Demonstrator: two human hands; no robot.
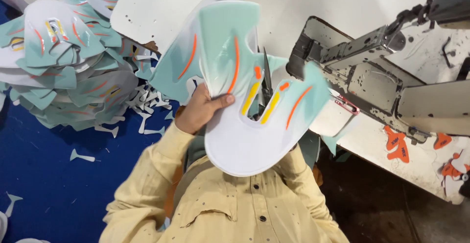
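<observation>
My left hand [198, 109] grips a flat cut shoe-upper piece [245, 135], thumb on its front face. The piece is white at the bottom and mint green at the top, with orange and yellow stripes and a U-shaped notch. It is held up in front of my chest. The dark blades of a pair of scissors [267, 79] stick up behind the piece, near the notch. My right hand is hidden behind the piece; only its pale yellow sleeve [306, 174] shows.
A big pile of matching mint and white pieces [63, 52] lies at the left. Small white offcuts [142, 110] are scattered on the blue surface [44, 174]. A worn grey machine [372, 71] stands on the white table [313, 3] at right, with orange cut shapes [399, 147] beside it.
</observation>
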